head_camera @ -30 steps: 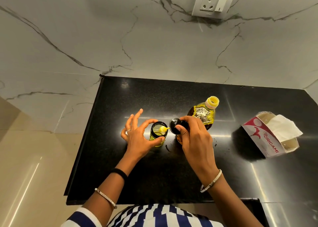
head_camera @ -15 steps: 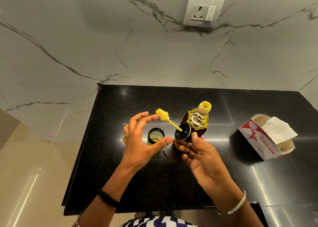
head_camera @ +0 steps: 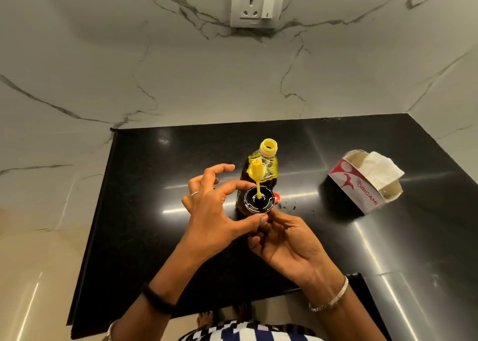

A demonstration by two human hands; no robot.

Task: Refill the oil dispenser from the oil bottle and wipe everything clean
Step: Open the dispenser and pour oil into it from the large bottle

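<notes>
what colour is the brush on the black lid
Yellow: the brush and its stem stand up from the black lid, seen best in the head view.

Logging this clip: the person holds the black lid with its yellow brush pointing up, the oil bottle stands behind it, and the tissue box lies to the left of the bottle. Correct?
Not quite. In the head view the tissue box lies to the right of the oil bottle, not the left. The rest holds: the black lid is held with its yellow brush pointing up, right hand beneath it, left hand alongside.

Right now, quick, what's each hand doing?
Left hand: fingers spread open, curled beside the black lid, contact unclear.
Right hand: holding the lid, yellow brush pointing up.
</notes>
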